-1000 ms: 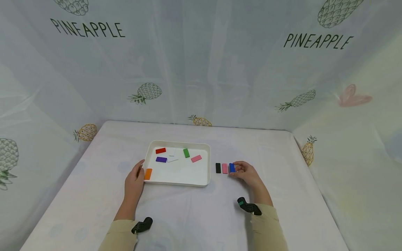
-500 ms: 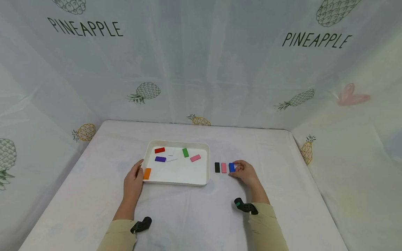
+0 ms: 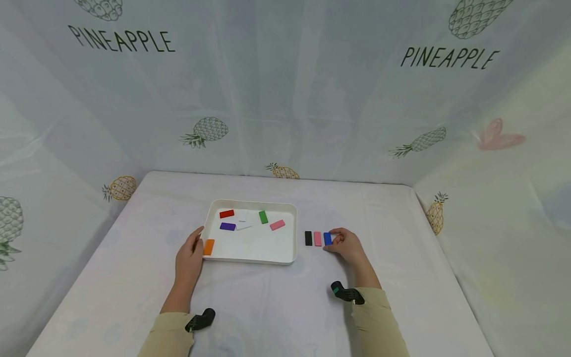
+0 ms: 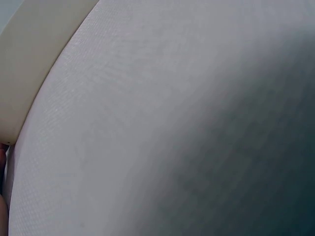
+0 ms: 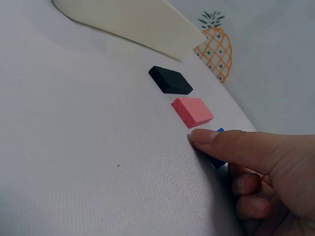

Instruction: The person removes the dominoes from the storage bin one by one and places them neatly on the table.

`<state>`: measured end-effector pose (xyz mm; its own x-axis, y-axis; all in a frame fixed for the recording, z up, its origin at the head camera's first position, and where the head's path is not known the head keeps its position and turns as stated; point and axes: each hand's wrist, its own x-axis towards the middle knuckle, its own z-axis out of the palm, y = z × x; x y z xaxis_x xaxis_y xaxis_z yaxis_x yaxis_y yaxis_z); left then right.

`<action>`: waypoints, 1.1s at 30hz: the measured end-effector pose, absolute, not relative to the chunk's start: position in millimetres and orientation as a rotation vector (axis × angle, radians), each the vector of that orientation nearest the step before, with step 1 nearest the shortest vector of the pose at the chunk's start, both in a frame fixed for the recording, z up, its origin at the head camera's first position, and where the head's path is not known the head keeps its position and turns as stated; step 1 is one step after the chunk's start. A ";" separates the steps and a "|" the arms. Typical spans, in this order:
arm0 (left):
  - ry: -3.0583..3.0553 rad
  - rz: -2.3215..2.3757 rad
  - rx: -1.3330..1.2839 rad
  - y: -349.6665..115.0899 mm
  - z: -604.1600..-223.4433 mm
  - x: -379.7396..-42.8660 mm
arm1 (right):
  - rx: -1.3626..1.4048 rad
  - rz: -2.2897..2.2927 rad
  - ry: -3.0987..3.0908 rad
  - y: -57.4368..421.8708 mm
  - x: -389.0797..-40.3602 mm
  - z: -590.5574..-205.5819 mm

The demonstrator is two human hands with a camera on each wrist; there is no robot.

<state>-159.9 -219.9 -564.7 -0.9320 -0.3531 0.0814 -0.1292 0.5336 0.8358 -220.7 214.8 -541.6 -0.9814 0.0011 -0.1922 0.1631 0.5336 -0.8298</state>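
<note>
White table (image 3: 258, 302): the right hand (image 3: 350, 246) pinches the blue block (image 3: 327, 239), now nearer the pink block (image 3: 317, 239) — seems a neater line; the left hand (image 3: 189, 258) grips the tray (image 3: 258, 249).

You wear a beige left sleeve (image 3: 171, 333) and a matching right sleeve (image 3: 378, 322), lightly creased. Your left wrist camera (image 3: 201, 320) and right wrist camera (image 3: 347, 293) are black and round-ended, the latter bearing a green patch (image 3: 336, 290).

Tablecloth (image 3: 267, 302) was passable before and behind tray (image 3: 250, 250). Direct path from right hand (image 3: 350, 245) to tray was obstructed by black block (image 3: 309, 238) and pink block (image 3: 317, 239), narrow gap between; left hand (image 3: 189, 260) blocked tray's left side.
</note>
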 end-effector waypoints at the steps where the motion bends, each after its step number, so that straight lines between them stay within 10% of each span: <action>1: -2.535 -1.348 0.407 -219.7 -564.8 -160.1 | 0.146 -1.433 2.601 214.5 -220.9 -541.2; 33: -2.542 -1.357 0.417 -218.9 -563.2 -159.2 | 0.179 -1.418 2.603 212.9 -220.2 -542.6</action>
<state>-159.2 -218.9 -563.2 -0.9331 -0.3532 0.0672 -0.1407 0.5308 0.8358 -220.2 212.9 -542.6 -0.9781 0.0230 -0.2070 0.1864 0.5403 -0.8206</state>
